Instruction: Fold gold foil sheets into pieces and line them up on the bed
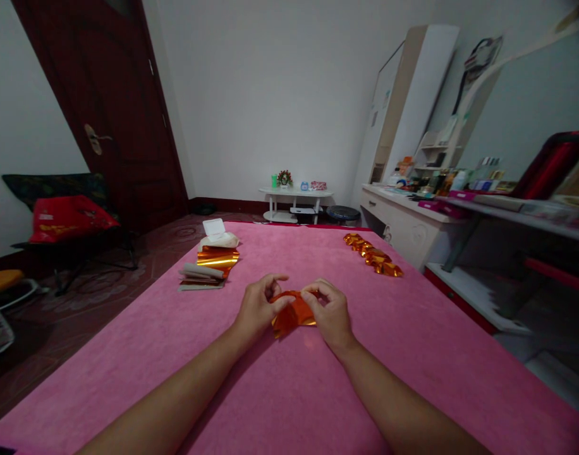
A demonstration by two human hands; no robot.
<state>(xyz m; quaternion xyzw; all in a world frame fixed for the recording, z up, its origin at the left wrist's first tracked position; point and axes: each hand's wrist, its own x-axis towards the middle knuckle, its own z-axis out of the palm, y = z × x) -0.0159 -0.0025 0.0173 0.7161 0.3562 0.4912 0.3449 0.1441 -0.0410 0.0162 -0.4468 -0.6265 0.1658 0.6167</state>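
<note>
A shiny orange-gold foil sheet is held up just over the pink cloth, between my two hands. My left hand pinches its left edge between thumb and fingers. At the upper right edge, my right hand grips it with thumb and fingertips. The foil is bent, its lower corner hanging toward me. Whether anything lies inside the fold is hidden. To the left sit a stack of grey-brown sheets and flat orange-gold foil. Several twisted foil pieces lie in a row at the right.
Behind the flat foil is a white pack with a raised lid. A low white table stands by the far wall. A cluttered dresser flanks the right side; a chair with a red bag is left, near the door.
</note>
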